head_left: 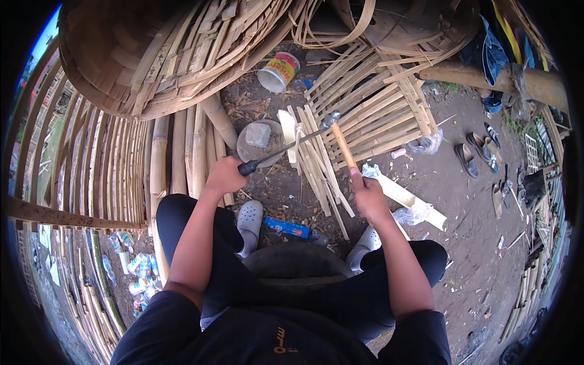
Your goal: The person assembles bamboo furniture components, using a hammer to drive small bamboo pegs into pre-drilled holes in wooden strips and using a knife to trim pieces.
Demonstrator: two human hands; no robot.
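Note:
My left hand is closed round the black handle of a long, narrow knife-like tool. Its dark metal length slants up to the right, across a pale bamboo piece; whether it has cut in cannot be told. In my right hand is a hammer, gripped low on its wooden handle. The hammer's metal head is at the far end of the dark tool, seemingly touching it. Split bamboo strips lie just beyond my feet, to the right of the bamboo piece.
A grey block rests on a round base. Slatted bamboo and a white bucket lie farther off. Large woven bamboo hangs over the far left. To the right are a split bamboo length and shoes.

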